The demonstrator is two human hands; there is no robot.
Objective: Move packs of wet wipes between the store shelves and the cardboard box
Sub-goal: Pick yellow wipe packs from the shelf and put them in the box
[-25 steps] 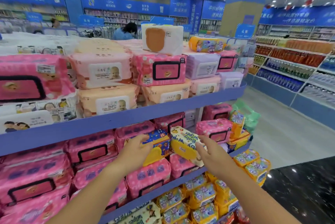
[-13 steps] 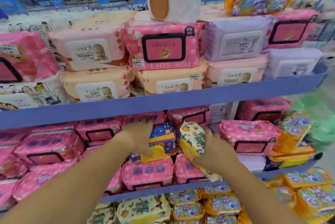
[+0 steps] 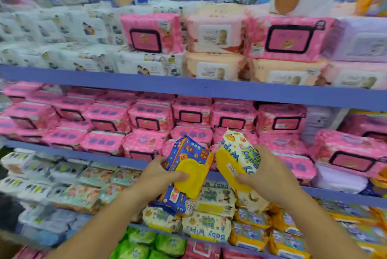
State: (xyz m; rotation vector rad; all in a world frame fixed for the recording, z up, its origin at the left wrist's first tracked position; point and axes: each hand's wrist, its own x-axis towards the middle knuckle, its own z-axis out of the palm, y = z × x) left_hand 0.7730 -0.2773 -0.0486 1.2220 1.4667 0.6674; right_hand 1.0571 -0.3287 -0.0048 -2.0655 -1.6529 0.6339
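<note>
Both packs are off the shelf, held low-centre in frame. Your left grip (image 3: 159,177) is wrapped round the blue pack (image 3: 189,151), thumb on its yellow lid (image 3: 191,177). Your right grip (image 3: 270,175) is clamped on the cream "Baby Wipes" pack (image 3: 240,149) — thumb across its yellow flap (image 3: 227,165). The packs are tilted, tops leaning toward each other, edges just beside one another; the frame is blurry, so they may be touching. Pink packs (image 3: 150,118) fill the middle shelf (image 3: 209,89) behind. More cream packs (image 3: 207,229) sit below your hands, green packs (image 3: 169,244) at bottom centre.
</note>
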